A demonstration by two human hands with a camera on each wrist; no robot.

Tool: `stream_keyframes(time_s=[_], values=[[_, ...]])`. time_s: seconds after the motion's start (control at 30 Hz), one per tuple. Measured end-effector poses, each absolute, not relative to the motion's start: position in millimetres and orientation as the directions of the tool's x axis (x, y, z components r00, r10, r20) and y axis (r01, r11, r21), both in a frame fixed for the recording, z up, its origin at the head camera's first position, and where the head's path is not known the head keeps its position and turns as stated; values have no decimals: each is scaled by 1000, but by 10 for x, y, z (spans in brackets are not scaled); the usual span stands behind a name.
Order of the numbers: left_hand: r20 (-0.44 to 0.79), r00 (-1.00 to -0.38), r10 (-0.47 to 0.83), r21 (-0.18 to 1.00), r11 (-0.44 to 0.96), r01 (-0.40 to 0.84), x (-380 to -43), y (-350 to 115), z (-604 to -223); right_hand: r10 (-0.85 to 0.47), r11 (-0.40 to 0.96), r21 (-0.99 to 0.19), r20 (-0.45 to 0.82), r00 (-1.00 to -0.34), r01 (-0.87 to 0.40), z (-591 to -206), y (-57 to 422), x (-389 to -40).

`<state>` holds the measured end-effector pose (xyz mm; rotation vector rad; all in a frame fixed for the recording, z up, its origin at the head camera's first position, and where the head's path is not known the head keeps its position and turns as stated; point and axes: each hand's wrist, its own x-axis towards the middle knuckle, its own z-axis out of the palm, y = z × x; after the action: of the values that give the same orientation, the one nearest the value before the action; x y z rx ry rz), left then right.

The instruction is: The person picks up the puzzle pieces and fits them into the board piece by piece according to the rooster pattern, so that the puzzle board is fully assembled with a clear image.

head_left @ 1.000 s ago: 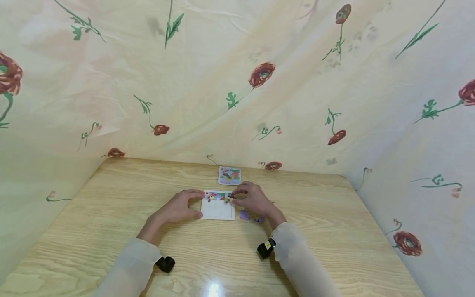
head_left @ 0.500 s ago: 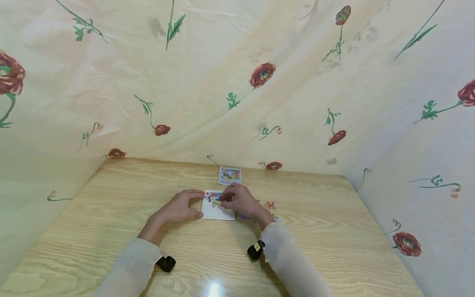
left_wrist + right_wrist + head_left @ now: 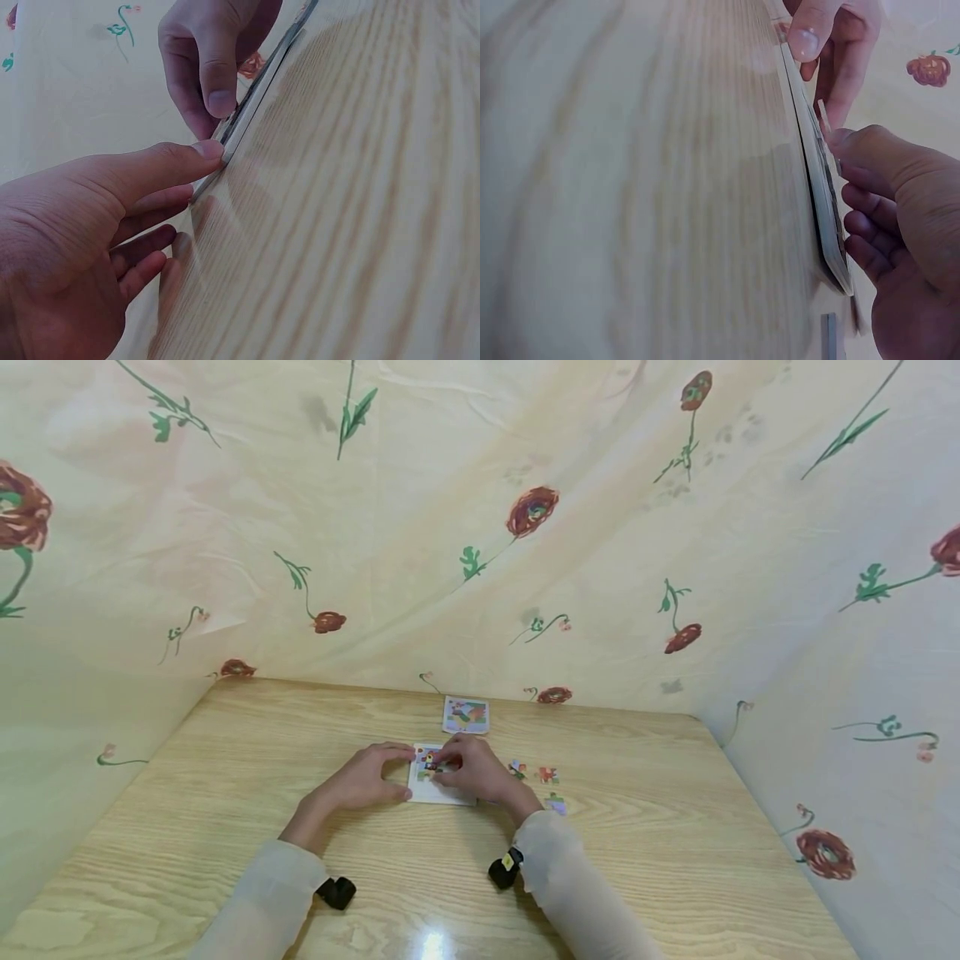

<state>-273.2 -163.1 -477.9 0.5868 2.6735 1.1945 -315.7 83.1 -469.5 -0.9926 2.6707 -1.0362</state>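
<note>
A white puzzle tray (image 3: 431, 792) lies flat on the wooden table, with several colourful pieces set along its far side. My left hand (image 3: 365, 778) holds the tray's left side, thumb at the near corner and index finger at the far one. Over the tray, my right hand (image 3: 478, 767) pinches a puzzle piece (image 3: 823, 115) between thumb and fingers. That piece stands tilted just above the tray in the right wrist view. The right hand covers much of the tray's right half in the head view.
A small printed picture card (image 3: 466, 715) lies behind the tray. Loose puzzle pieces (image 3: 548, 775) are scattered to the right of the tray, some partly behind the right wrist. A flowered cloth (image 3: 405, 543) hangs along the table's back and sides.
My right hand has moved left across the tray, from its upper right corner towards the pieces at the left. More loose pieces on the right are uncovered. The left hand has stayed put.
</note>
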Motion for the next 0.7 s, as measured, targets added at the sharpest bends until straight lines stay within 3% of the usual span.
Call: stream_keyframes(time_s=[0.7], values=[[30,-912,410,737,607,297,-2746,-1631,-4798,-623,574,-561,173,-763,-596,-4706,765,-3154]])
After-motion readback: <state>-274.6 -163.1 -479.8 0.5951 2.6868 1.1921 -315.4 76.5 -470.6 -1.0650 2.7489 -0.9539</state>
